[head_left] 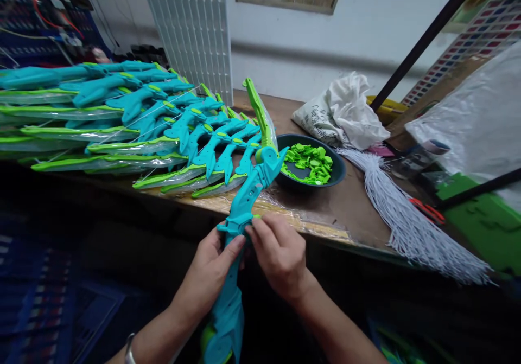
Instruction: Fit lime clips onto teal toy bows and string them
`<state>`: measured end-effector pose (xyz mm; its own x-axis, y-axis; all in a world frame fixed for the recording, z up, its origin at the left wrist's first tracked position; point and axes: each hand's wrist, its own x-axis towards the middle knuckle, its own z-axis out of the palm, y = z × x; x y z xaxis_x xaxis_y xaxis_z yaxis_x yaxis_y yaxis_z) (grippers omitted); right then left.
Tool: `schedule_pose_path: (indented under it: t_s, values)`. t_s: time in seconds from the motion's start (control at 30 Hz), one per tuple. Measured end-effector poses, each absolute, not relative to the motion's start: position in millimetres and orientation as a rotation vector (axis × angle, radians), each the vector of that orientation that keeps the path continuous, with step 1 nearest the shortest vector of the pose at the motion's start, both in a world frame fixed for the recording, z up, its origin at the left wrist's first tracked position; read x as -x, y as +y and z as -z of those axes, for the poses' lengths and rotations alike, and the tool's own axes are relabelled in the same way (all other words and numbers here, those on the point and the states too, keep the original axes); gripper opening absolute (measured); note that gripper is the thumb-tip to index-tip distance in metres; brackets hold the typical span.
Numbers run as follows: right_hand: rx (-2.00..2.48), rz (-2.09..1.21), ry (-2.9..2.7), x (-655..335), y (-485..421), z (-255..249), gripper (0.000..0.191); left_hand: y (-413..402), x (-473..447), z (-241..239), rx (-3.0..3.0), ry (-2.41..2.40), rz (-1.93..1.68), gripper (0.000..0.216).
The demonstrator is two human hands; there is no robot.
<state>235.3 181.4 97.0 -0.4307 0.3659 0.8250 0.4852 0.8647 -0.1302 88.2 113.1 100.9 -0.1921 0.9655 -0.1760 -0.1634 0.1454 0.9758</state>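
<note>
My left hand (pixel 212 269) is wrapped round the middle of a turquoise plastic toy bow (pixel 244 201), its thumb lying along the front. The bow stands tilted before me, with a lime-green and clear limb at its top end. At the grip, my right hand (pixel 280 253) pinches a small green plastic piece (pixel 256 217), mostly hidden by the fingers, against the bow's side. Just behind the bow, a dark round basin (pixel 340 177) holds many similar loose green pieces (pixel 311 160).
A large pile of turquoise toy bows (pixel 154 109) covers the left of the table (pixel 345 212). To the right lie a bundle of white strings (pixel 391 206), orange-handled scissors (pixel 427 210) and a white sack (pixel 342 112). Dark poles slant across the right side.
</note>
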Motion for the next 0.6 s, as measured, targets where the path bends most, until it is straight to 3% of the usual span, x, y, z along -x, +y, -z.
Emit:
schedule_pose_path:
  t_s: [0.17, 0.3, 0.6]
  values:
    - [0.596, -0.099, -2.066, -238, 172, -94, 0.032, 107, -89, -100, -0.857, 1.293, -1.288, 0.034]
    - [0.627, -0.376, -2.020, -244, 173, -100, 0.029, 101, -87, -101, -0.878, 1.316, -1.264, 0.036]
    - [0.731, -0.672, -1.911, -246, 173, -103, 0.018, 100, -88, -102, -0.766, 1.284, -1.200, 0.041]
